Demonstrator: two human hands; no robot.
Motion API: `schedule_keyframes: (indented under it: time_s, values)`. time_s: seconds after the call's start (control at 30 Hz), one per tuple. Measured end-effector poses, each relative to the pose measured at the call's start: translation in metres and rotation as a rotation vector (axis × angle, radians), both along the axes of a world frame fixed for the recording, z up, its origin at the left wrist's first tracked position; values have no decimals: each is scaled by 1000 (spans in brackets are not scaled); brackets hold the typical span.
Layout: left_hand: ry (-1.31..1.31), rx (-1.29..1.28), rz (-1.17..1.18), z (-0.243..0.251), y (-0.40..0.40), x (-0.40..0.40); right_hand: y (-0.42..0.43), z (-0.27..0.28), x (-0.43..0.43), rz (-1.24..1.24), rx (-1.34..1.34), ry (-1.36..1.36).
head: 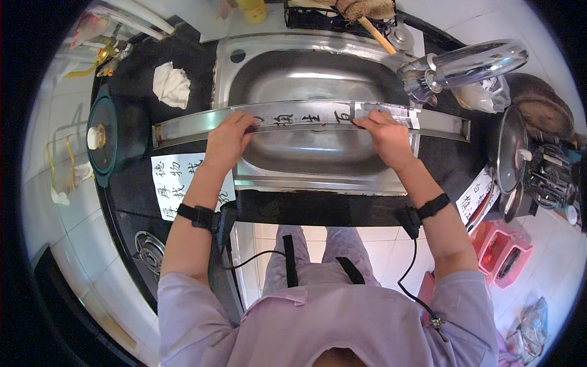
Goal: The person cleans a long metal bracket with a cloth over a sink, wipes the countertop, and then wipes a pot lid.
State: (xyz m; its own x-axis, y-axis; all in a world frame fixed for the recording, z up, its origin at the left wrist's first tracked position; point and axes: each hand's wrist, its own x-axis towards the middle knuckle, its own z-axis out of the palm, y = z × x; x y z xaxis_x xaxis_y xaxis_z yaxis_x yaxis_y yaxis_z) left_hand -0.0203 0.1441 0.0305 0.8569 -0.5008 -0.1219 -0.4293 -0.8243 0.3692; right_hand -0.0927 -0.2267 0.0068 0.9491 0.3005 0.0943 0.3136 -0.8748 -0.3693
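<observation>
A long shallow metal channel (197, 125) lies crosswise over the stainless steel sink (316, 183), its ends resting past both sides on the black counter. Inside it stretches a paper strip (316, 117) with brushed black characters and printed parts. My left hand (228, 140) grips the strip near its left end, fingers reaching over the channel's near edge. Farther right, my right hand (387, 137) has thumb and fingers closed on the paper, with the printed end showing beyond it. Both hands hide parts of the paper and channel. Left of the sink lies a paper sheet (172, 183) with brushed characters, partly behind my left forearm.
A crumpled white cloth (171, 86) lies at the back left, near a lidded pot (102, 137). The chrome faucet (467, 66) juts over the right rear. A lidded pan (512, 149) and another written sheet (477, 197) sit right. A pink plastic basket (502, 252) stands below.
</observation>
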Motion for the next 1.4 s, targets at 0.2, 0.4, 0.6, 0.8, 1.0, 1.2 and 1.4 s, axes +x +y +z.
schedule_keyframes:
  time_s: [0.2,0.4,0.6,0.8,1.0,1.2,1.4]
  values:
    - [-82,-43,-53,-8,10,-5,1,0,1,25,-24,24]
    - [-182,73,-99,-2,-6,-7,6,5,7,-14,-51,-6]
    - [-26,245,-147,6,-17,-18,14,5,-3,-13,-155,63]
    - [46,193,-117,8,-23,-18,13,-2,-5,0,-154,35]
    - [-9,227,-37,5,-30,-27,17,-6,-6,-26,-208,36]
    - [-79,270,-23,1,-77,-38,15,-1,-6,-51,-218,53]
    - [-114,-58,-255,-18,-153,-46,16,-8,-7,-64,-162,-66]
